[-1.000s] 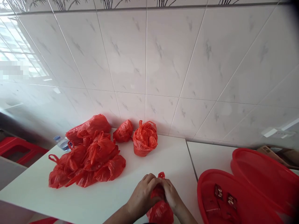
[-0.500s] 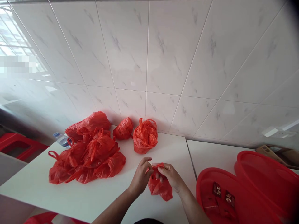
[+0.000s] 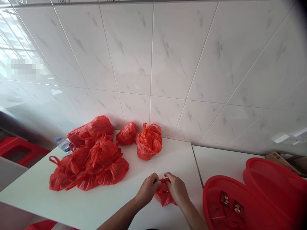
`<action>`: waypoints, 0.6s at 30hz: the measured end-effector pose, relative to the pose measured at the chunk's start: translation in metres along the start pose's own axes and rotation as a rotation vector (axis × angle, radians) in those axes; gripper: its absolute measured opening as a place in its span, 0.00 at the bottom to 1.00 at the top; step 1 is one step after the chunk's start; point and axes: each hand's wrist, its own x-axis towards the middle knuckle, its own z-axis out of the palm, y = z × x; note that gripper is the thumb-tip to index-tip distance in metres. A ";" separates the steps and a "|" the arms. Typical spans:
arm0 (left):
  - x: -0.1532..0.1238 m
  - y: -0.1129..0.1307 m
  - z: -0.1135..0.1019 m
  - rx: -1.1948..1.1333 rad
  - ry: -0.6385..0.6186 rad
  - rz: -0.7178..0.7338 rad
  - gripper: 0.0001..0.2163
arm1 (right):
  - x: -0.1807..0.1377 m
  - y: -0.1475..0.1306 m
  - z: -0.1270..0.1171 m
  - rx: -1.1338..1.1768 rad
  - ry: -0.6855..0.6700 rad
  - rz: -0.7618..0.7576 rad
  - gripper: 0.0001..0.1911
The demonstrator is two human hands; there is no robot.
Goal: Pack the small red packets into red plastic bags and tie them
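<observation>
Near the front of the white table, a small red plastic bag (image 3: 165, 197) is gripped at its top by both hands. My left hand (image 3: 149, 189) pinches the bag's left edge between thumb and fingers. On the other side, my right hand (image 3: 177, 187) is closed on the right edge, its fingers partly hidden behind the bag. The mouth shows a small gap between the hands; what lies inside cannot be made out. Beyond the hands, a larger red bag (image 3: 149, 143) with loop handles stands by the wall, beside a smaller knotted red bag (image 3: 127, 133).
Several filled red bags (image 3: 96, 159) are heaped on the table's left side, with a plastic bottle (image 3: 63, 144) behind. Two red basins (image 3: 222, 179) stand at right; the nearer contains small dark red packets (image 3: 224, 198). A cardboard box (image 3: 287, 162) lies by the tiled wall.
Both hands have drawn level over the bag and now hold its top edge from either side. My right hand has turned over, and the bag hangs more upright.
</observation>
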 end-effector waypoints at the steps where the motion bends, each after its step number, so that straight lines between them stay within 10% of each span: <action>1: -0.001 0.000 0.000 0.010 0.002 -0.003 0.04 | -0.001 -0.001 0.001 -0.011 -0.016 0.008 0.17; 13: -0.001 0.010 0.003 0.050 -0.015 -0.057 0.04 | -0.004 0.007 0.016 0.244 0.126 0.010 0.20; 18: -0.002 0.003 -0.001 0.029 0.018 -0.068 0.03 | -0.002 -0.003 0.003 0.498 -0.094 0.048 0.18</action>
